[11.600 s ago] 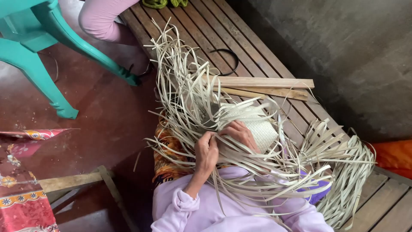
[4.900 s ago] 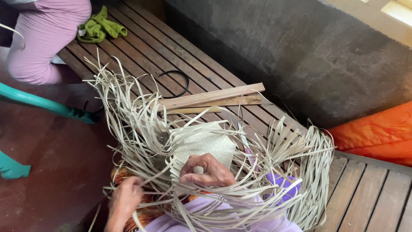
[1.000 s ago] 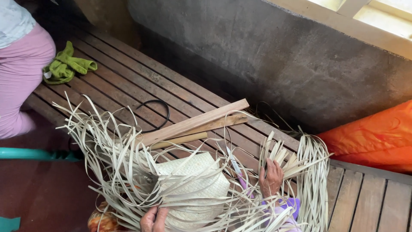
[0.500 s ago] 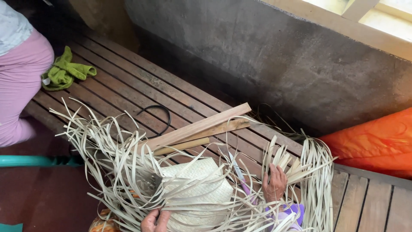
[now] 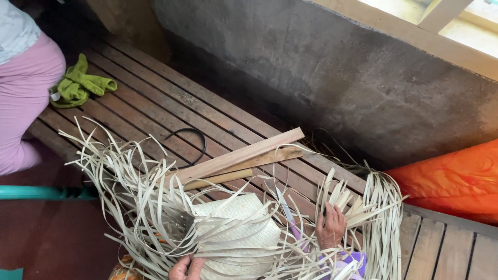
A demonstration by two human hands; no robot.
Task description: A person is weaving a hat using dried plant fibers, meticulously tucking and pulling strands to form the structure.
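Observation:
A pale woven mat piece (image 5: pixel 236 231) rests in my lap, with long loose leaf strips (image 5: pixel 124 186) fanning out to the left and more strips (image 5: pixel 381 218) bunched at the right. My left hand (image 5: pixel 185 267) grips the lower edge of the woven piece at the bottom of the view. My right hand (image 5: pixel 331 226) is closed around a bundle of the right-hand strips. A knife with a purple handle (image 5: pixel 288 213) lies among the strips between my hands.
Flat wooden slats (image 5: pixel 241 158) lie on the slatted wooden bench (image 5: pixel 155 98), next to a black loop of cord (image 5: pixel 189 140). A green cloth (image 5: pixel 80 83) and a person in pink (image 5: pixel 26 93) are at the left. Orange fabric (image 5: pixel 451 179) lies right, below a concrete wall (image 5: pixel 337 78).
My right hand has moved from the woven centre out to the strips at the right. The view has tilted up and left, showing more of the bench and the green cloth.

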